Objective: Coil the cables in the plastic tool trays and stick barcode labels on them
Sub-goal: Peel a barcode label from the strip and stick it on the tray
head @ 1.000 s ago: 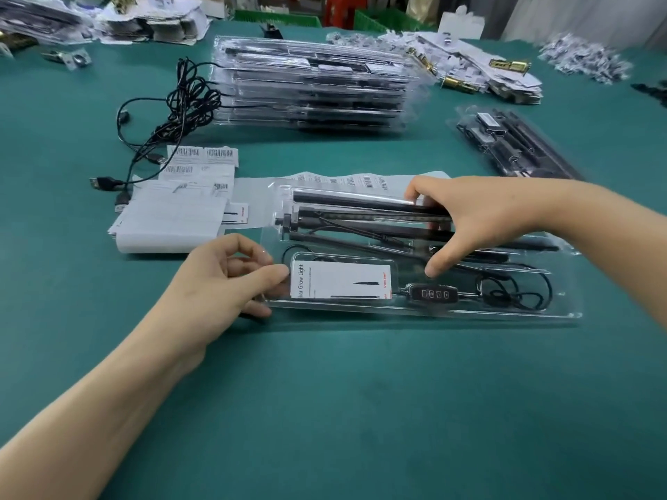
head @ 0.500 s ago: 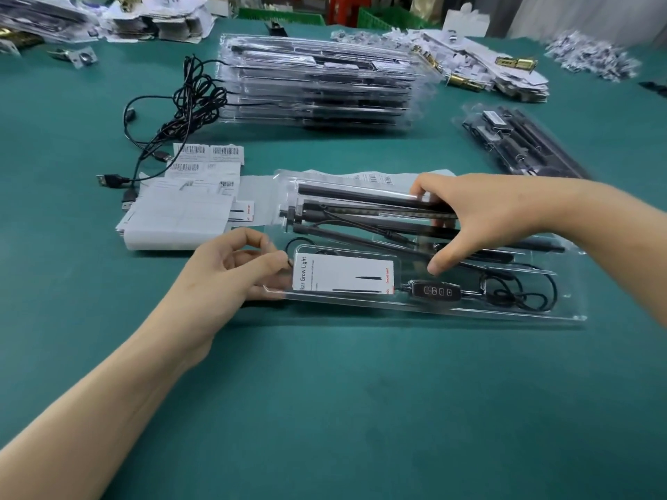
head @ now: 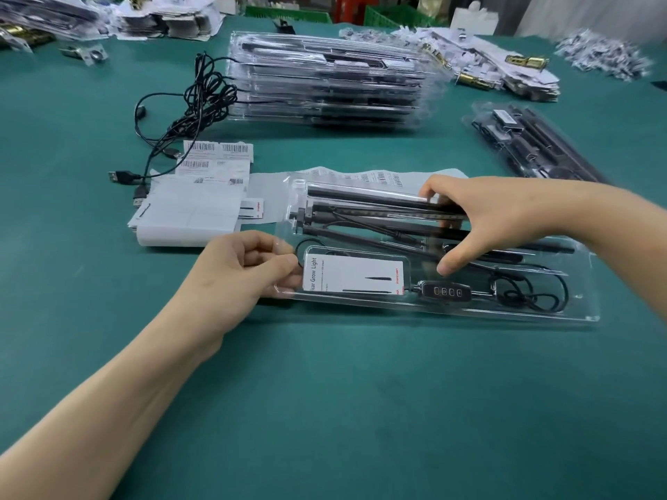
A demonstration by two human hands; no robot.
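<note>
Pinching the left end of one clear plastic tool tray (head: 541,315) between thumb and curled fingers, the left hand (head: 249,268) held it on the table. The right hand (head: 480,225) clamped across its black metal rods (head: 361,197). Right of that thumb lay one coiled black cable (head: 519,295), and beyond both hands stood one stack of filled trays (head: 325,81).

Only legible bit: "kar Grow Light", printed sideways on the white card (head: 355,274) at the near-left end of the clear tray (head: 469,313). No luck with the barcode labels (head: 216,153), too blurry.
</note>
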